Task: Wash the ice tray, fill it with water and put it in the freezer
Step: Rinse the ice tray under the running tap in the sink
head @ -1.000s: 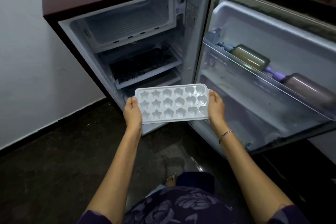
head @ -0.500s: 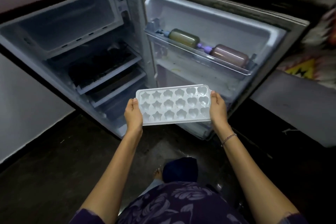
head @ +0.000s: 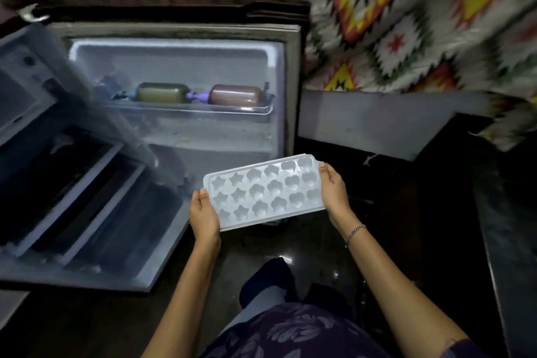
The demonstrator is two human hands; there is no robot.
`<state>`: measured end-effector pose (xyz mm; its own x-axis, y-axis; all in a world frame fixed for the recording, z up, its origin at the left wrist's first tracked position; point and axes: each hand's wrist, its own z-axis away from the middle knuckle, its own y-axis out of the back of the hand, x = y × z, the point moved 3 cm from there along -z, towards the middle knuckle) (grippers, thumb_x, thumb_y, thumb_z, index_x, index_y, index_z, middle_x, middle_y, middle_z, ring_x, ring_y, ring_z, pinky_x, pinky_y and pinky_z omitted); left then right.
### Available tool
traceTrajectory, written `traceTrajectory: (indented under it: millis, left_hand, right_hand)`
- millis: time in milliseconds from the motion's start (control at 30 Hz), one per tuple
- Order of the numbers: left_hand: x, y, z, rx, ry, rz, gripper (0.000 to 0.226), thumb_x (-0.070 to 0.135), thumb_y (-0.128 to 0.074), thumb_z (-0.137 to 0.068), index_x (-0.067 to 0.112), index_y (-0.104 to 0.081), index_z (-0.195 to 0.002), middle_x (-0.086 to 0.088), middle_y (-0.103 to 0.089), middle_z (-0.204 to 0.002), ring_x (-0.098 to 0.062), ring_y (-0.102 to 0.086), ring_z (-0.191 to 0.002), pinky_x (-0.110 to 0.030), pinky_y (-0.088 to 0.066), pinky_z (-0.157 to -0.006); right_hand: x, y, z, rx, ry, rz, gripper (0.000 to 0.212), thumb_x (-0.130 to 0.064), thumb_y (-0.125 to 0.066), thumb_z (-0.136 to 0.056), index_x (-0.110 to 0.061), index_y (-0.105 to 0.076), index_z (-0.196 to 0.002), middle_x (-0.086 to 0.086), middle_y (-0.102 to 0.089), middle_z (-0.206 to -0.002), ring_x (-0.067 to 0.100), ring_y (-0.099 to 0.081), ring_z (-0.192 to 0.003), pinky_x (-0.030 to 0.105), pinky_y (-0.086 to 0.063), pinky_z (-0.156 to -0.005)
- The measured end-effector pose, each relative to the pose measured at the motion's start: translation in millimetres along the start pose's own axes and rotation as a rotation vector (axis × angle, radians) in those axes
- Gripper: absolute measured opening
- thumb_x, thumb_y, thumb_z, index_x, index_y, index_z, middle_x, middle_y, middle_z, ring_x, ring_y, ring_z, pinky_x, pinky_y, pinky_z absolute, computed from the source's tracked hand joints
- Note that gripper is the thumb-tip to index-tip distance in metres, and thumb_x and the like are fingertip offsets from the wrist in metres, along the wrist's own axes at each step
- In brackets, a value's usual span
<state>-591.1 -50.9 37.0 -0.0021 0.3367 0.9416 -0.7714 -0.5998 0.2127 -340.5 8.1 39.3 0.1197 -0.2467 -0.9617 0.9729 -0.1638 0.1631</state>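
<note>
A white ice tray (head: 266, 191) with star, flower and heart moulds is held level in front of me, between the open fridge and its door. My left hand (head: 203, 215) grips its left short end and my right hand (head: 334, 190) grips its right short end. The moulds look empty; whether they hold water I cannot tell. The fridge (head: 72, 183) stands open at the left, its shelves dark and blurred.
The open fridge door (head: 180, 67) faces me, with two bottles (head: 200, 94) lying in its clear rack. A patterned cloth (head: 406, 23) hangs at the back and right. A dark low surface (head: 508, 227) runs along the right. The floor is dark and shiny.
The view has swung to the right, so the fridge interior has slid left and the door is now centred. Both hands have carried the tray to the right, and it is now slightly angled.
</note>
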Motion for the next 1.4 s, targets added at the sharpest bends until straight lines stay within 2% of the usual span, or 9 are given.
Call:
traceTrajectory:
  millis: [167,333,433,533,667,733,1033,1233,1400]
  left_hand:
    - [10,-53,3,-0.167,-0.017,-0.053,0.025,0.023,-0.031,-0.104,0.011,-0.05,-0.095,0.009,-0.05,-0.081,-0.011,-0.049,-0.08,-0.018,-0.04,-0.065]
    - [19,-110,16,-0.315,-0.034,-0.094,0.037,0.019,-0.031,-0.104,0.03,-0.036,-0.07,0.015,-0.039,-0.074,-0.001,-0.039,-0.067,0.003,-0.034,-0.051]
    - [20,-134,16,-0.4,-0.067,-0.139,0.03,0.024,-0.031,-0.104,0.015,-0.056,-0.092,0.003,-0.057,-0.087,-0.016,-0.051,-0.084,-0.012,-0.042,-0.067]
    - [20,-152,14,-0.448,-0.077,-0.166,0.037,0.025,-0.031,-0.104,0.001,-0.053,-0.121,-0.007,-0.058,-0.113,-0.023,-0.053,-0.101,-0.029,-0.04,-0.089]
    - [21,-185,18,-0.548,-0.117,-0.21,0.036,0.026,-0.031,-0.104,0.0,-0.054,-0.112,-0.016,-0.062,-0.109,-0.033,-0.056,-0.104,-0.038,-0.042,-0.093]
    - [21,-202,24,-0.606,-0.119,-0.211,0.035,0.028,-0.031,-0.104,0.003,-0.054,-0.106,-0.009,-0.062,-0.098,-0.029,-0.056,-0.098,-0.035,-0.045,-0.088]
    - [40,-287,71,-0.789,-0.183,-0.259,0.041,0.027,-0.033,-0.103,0.001,-0.051,-0.129,-0.015,-0.058,-0.127,-0.028,-0.054,-0.118,-0.039,-0.04,-0.105]
    - [49,-356,117,-0.899,-0.212,-0.269,0.036,0.023,-0.031,-0.104,0.0,-0.054,-0.12,-0.005,-0.058,-0.107,-0.019,-0.054,-0.1,-0.023,-0.036,-0.08]
    - [44,-412,155,-0.958,-0.198,-0.3,0.038,0.028,-0.032,-0.103,0.001,-0.055,-0.119,-0.011,-0.06,-0.117,-0.029,-0.056,-0.113,-0.033,-0.044,-0.093]
  right_hand:
    - [8,43,1,0.147,-0.03,-0.05,0.026,-0.029,-0.033,-0.102,-0.023,-0.058,-0.102,-0.006,-0.063,-0.095,0.013,-0.059,-0.093,0.027,-0.048,-0.084]
    - [21,89,-5,0.288,-0.097,-0.042,0.028,-0.033,-0.034,-0.101,-0.024,-0.06,-0.108,-0.002,-0.064,-0.106,0.018,-0.059,-0.104,0.04,-0.047,-0.096]
    - [32,110,-6,0.359,-0.15,-0.074,0.034,-0.038,-0.035,-0.099,-0.023,-0.06,-0.115,0.001,-0.065,-0.112,0.02,-0.06,-0.107,0.045,-0.047,-0.097]
    - [39,121,-1,0.4,-0.183,-0.123,0.038,-0.04,-0.035,-0.099,-0.019,-0.059,-0.12,0.004,-0.065,-0.114,0.021,-0.06,-0.107,0.045,-0.048,-0.097]
    - [46,142,5,0.513,-0.199,-0.187,0.034,-0.036,-0.036,-0.099,-0.017,-0.061,-0.112,0.005,-0.067,-0.106,0.023,-0.063,-0.1,0.04,-0.053,-0.087]
    - [49,156,7,0.566,-0.203,-0.198,0.033,-0.035,-0.036,-0.099,-0.018,-0.062,-0.109,0.003,-0.067,-0.102,0.023,-0.063,-0.099,0.039,-0.053,-0.085]
    - [65,227,18,0.781,-0.231,-0.308,0.032,-0.038,-0.039,-0.095,-0.022,-0.064,-0.107,0.005,-0.068,-0.107,0.024,-0.063,-0.101,0.048,-0.051,-0.092]
    - [75,291,13,0.888,-0.224,-0.385,0.031,-0.037,-0.038,-0.098,-0.022,-0.064,-0.104,0.005,-0.069,-0.105,0.023,-0.065,-0.099,0.043,-0.054,-0.087]
    - [86,345,14,0.967,-0.235,-0.417,0.031,-0.038,-0.038,-0.099,-0.021,-0.062,-0.108,0.003,-0.067,-0.107,0.022,-0.063,-0.101,0.041,-0.052,-0.089]
